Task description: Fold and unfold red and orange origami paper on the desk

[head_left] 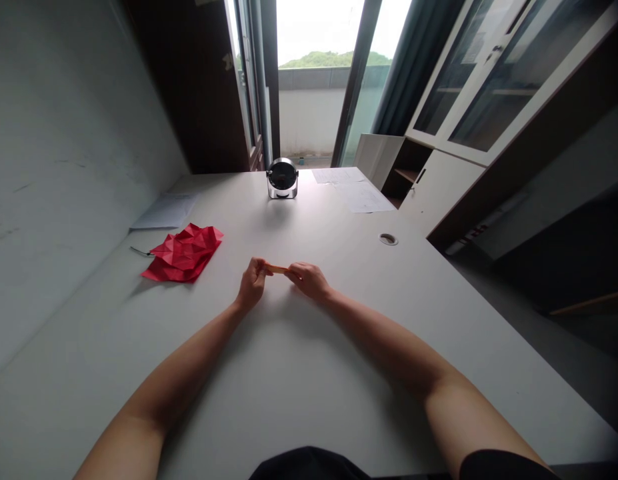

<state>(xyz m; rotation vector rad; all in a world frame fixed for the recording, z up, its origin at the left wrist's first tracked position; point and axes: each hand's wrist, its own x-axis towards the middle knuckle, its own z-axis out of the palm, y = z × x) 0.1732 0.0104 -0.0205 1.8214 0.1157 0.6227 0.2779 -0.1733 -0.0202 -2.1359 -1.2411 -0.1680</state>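
Between my two hands a narrow orange strip (277,269) is held level above the white table; it looks like folded paper, but it is too small to be sure. My left hand (252,283) pinches its left end, and my right hand (309,280) pinches the right end. The fingers cover both ends, so only the middle shows. To the left of my left hand lies a creased red sheet of folded paper (186,253), with a thin dark thin-tipped item (140,251) sticking out from its left side.
A round black lamp-like device (282,177) on a metal bracket stands at the table's far edge. White papers (363,195) lie at the back right, more sheets (165,211) by the left wall. A cable hole (388,239) is cut into the white table (299,387) at right.
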